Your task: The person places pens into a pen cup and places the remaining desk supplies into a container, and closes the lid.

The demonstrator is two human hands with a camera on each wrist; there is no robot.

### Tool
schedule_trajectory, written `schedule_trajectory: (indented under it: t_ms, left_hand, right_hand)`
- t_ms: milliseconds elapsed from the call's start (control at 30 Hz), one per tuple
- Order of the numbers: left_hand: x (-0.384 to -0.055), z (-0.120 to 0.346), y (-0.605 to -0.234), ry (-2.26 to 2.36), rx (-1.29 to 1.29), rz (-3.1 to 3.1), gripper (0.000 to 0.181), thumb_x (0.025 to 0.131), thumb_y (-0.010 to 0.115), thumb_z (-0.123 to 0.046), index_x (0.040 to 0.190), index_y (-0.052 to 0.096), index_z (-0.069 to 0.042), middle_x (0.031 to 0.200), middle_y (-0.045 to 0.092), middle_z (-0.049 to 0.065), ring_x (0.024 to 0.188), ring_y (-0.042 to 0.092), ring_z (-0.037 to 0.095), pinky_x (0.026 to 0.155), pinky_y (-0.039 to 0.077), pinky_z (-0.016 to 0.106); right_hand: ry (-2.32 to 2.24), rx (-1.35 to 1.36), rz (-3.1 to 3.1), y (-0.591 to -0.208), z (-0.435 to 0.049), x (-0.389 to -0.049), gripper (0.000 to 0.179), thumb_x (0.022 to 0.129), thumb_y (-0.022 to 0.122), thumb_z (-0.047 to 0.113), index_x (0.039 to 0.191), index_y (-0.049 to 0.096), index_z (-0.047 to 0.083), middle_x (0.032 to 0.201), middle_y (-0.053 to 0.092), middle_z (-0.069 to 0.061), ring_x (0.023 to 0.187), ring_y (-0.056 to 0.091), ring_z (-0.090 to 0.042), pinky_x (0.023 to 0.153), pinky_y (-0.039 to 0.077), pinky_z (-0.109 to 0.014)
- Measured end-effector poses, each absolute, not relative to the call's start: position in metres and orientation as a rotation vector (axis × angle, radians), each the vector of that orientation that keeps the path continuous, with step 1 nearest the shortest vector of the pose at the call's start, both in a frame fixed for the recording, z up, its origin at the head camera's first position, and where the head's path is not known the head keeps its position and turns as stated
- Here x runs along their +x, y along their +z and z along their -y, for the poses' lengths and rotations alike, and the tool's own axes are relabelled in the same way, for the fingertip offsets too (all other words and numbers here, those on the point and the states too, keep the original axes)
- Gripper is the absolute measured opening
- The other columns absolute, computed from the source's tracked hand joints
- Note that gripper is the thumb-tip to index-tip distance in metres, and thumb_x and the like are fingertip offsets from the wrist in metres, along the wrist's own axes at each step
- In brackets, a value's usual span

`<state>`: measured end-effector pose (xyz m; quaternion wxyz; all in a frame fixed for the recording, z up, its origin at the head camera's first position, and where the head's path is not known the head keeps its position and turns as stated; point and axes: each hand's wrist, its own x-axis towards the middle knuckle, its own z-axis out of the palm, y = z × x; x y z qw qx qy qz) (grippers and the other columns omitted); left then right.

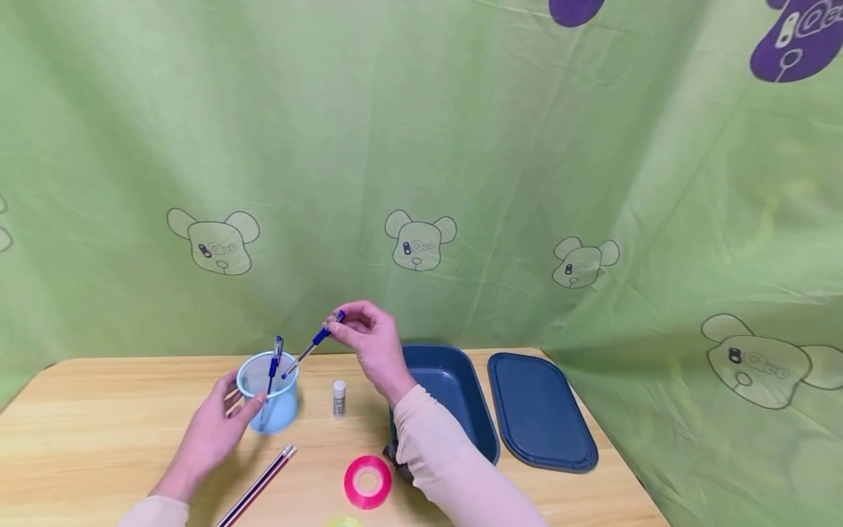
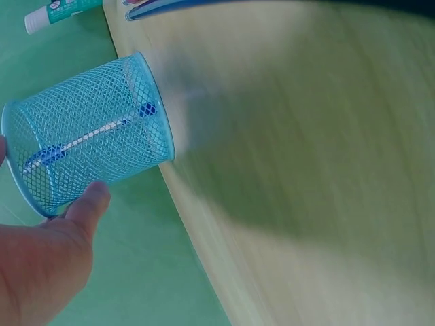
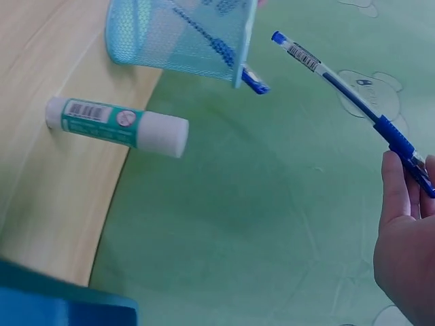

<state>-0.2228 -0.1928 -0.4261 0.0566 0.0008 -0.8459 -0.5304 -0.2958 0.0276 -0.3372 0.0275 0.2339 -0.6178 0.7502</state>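
Observation:
A light blue mesh pen cup point(image 1: 279, 411) stands upright on the table. My left hand point(image 1: 214, 432) grips it at the left, thumb on the near side by the rim; the fingertips are partly hidden behind it. One blue pen point(image 1: 273, 366) leans inside the cup, showing through the mesh in the left wrist view. Up to the right, my right hand point(image 1: 375, 348) pinches a second blue pen point(image 3: 353, 102) near its capped end. That pen slants down to the left, its lower end at the cup's mouth in the head view. A glue stick point(image 3: 102, 123) stands right of the cup.
Striped pencils point(image 1: 258, 486) lie in front of the cup. A pink tape roll point(image 1: 353, 496) is nearer the front. At the right are a dark blue box point(image 1: 484, 421), partly behind my right sleeve, and its lid point(image 1: 543, 413). A green curtain point(image 1: 316, 146) hangs behind the table.

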Motion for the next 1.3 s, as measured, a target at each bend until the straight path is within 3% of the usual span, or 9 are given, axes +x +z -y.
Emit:
schedule_trajectory:
  t_ms: [400,867,1300]
  left_hand:
    - [-0.222,0.194,-0.428,-1.578,-0.01,2.559,0.081,0.089,0.051,-0.042,0.139,0.009,0.006,0.139,0.019,0.031,0.123,0.028,0.045,0.097,0.033,0.049]
    - [-0.228,0.189,-0.427,-1.616,-0.028,2.539,0.08,0.089,0.051,-0.041,0.139,0.01,0.005,0.14,0.018,0.03,0.124,0.026,0.044,0.098,0.031,0.05]
    - [-0.225,0.19,-0.429,-1.593,-0.023,2.551,0.079,0.089,0.05,-0.041,0.14,0.009,0.005,0.14,0.017,0.029,0.124,0.026,0.044,0.099,0.031,0.05]
  right_hand:
    - [2.362,0.614,2.023,-0.356,-0.005,-0.309,0.02,0.078,0.066,-0.001,0.097,0.059,-0.004,0.091,0.061,-0.016,0.084,0.061,-0.028,0.079,0.052,-0.04]
    - [2.287,0.551,2.146,-0.372,0.001,-0.311,0.019,0.076,0.065,-0.007,0.094,0.059,-0.004,0.083,0.061,-0.011,0.075,0.061,-0.018,0.071,0.054,-0.029]
    - [2.201,0.553,2.292,-0.388,0.019,-0.314,0.016,0.075,0.066,-0.005,0.09,0.059,-0.003,0.08,0.06,-0.01,0.068,0.059,-0.015,0.066,0.055,-0.028]
